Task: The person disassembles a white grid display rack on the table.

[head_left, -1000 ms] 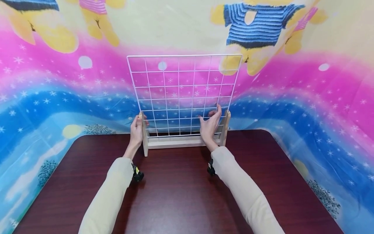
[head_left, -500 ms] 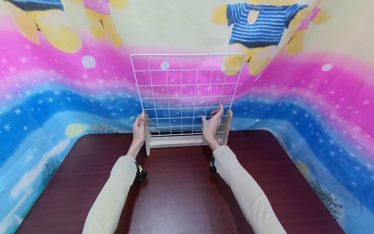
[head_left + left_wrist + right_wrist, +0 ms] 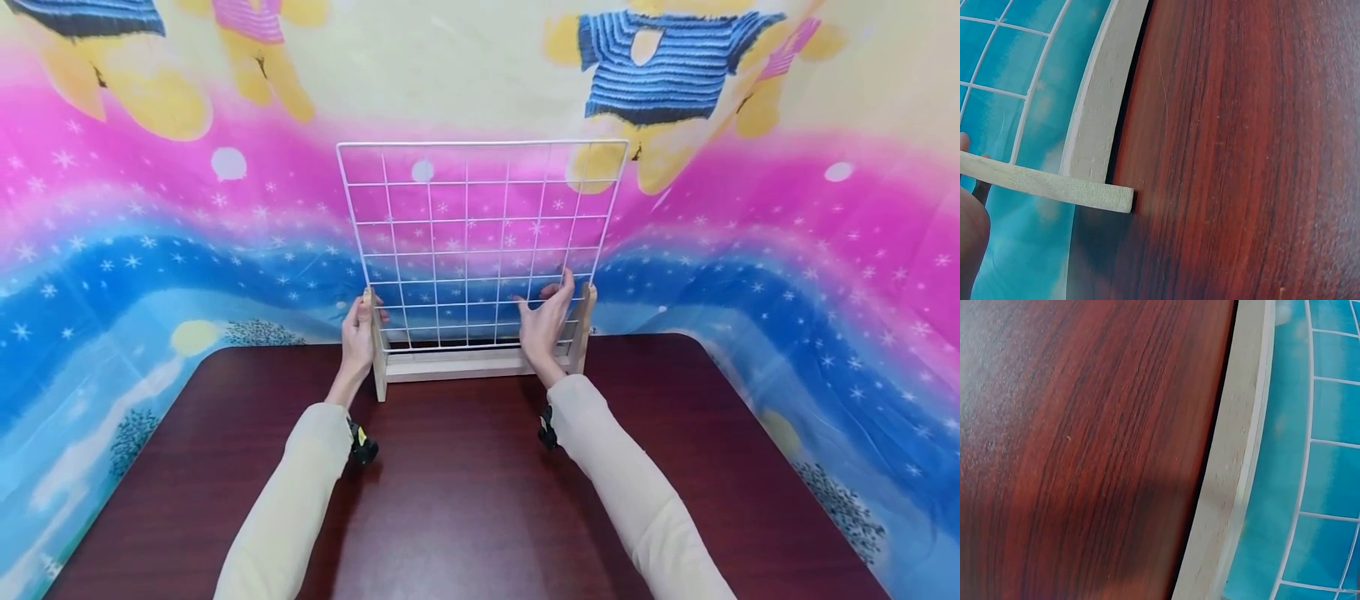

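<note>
A white wire grid panel (image 3: pixel 467 221) stands upright in a pale wooden stand, with a wooden side piece at each end and a crossbar (image 3: pixel 453 364) low between them. My left hand (image 3: pixel 358 335) grips the left side piece (image 3: pixel 378 358), thumb on the outside and fingertips past its inner face. In the left wrist view, part of that hand (image 3: pixel 971 240) shows beside the side piece (image 3: pixel 1054 187). My right hand (image 3: pixel 545 321) is at the grid's lower right, near the right side piece (image 3: pixel 585 321), thumb and fingers spread. The right wrist view shows the crossbar (image 3: pixel 1229 462) and grid wires, without the hand.
The stand is on a dark red-brown wood-grain table (image 3: pixel 465 500), near its back edge. A printed cloth (image 3: pixel 225 208) with bears and snowflakes hangs behind and along the sides. Black wrist cameras (image 3: pixel 363 447) sit at both cuffs.
The whole scene has shifted slightly right in the head view since a second ago. Both hands keep their places on the stand and grid.
</note>
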### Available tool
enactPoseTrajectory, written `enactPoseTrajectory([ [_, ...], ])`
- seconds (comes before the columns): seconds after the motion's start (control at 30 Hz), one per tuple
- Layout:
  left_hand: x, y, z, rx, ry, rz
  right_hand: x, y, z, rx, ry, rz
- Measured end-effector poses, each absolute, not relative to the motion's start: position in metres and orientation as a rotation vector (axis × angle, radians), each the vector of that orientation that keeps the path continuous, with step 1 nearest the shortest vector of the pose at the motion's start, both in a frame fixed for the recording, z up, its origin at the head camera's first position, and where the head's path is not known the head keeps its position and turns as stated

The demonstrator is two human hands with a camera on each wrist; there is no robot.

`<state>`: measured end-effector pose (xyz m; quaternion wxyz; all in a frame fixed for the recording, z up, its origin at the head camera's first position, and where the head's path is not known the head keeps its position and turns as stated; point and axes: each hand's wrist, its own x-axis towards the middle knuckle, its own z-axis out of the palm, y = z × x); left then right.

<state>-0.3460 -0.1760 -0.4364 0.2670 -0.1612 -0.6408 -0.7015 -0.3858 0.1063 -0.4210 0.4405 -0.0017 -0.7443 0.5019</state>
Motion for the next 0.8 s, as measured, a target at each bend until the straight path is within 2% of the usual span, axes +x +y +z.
enactPoseTrajectory([
  [0.8,-0.346,-0.180,-0.437,-0.418,-1.776,-1.863,-0.385,0.106,-0.407,-0.022,-1.876,1.238],
])
